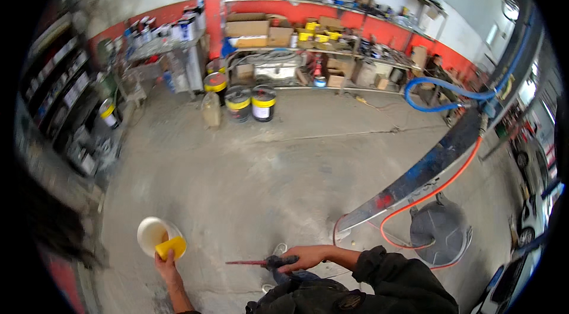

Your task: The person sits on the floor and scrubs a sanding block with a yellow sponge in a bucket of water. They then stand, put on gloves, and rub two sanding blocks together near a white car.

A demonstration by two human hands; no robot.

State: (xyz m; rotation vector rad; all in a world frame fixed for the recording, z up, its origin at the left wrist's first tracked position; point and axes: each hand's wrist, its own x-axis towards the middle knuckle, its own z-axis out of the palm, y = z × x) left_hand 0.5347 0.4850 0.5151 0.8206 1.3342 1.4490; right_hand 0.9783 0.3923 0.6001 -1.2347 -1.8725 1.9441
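At the lower left, my left hand (168, 262) is closed on a yellow piece (171, 247) that looks like a sponge. It overlaps the near right rim of a white bucket (146, 232) in view; whether they touch, I cannot tell. In front of my body, my right hand (307, 257) wraps round the black grip of a long, thin tool with a reddish strip (246, 263). The strip points left and is seen edge-on, so its exact kind does not show. A shoe (280, 249) appears just beyond this tool.
A slanting metal post (409, 186) stands at right, with an orange hose (453, 179) and a blue hose (430, 107). Beside its foot is a dark grey bin (440, 228). Black-and-yellow drums (263, 104) and loaded shelves (332, 47) line the far wall.
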